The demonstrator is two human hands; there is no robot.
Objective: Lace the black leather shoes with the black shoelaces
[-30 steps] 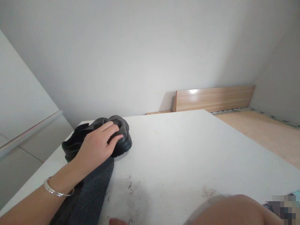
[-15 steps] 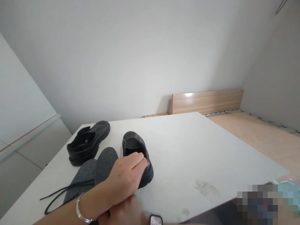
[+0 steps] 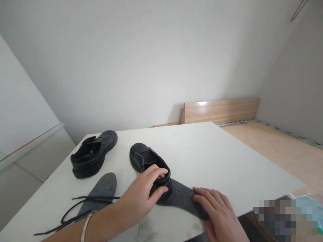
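My left hand (image 3: 148, 188), with a silver bracelet on its wrist, grips the heel of a black shoe (image 3: 141, 153), fingers inside the collar and thumb outside. Its toe points away from me and its tongue flap leans out. A dark grey insole (image 3: 183, 198) lies flat on the table, one end at or under the shoe's heel. My right hand (image 3: 218, 208) closes over its other end, fingers on the far edge and thumb near the close edge. A second grey insole (image 3: 104, 185) rests to the left, with black laces (image 3: 98, 200) across it.
Another black shoe (image 3: 94, 153) stands at the white table's (image 3: 214, 154) far left. A wooden board (image 3: 219, 111) is against the wall behind. A pixelated patch (image 3: 285, 218) covers something past the near right edge.
My right hand has moved from under my left arm to the right, and one insole now lies right of the shoe. My left hand has shifted to the shoe's heel, and the shoe has turned.
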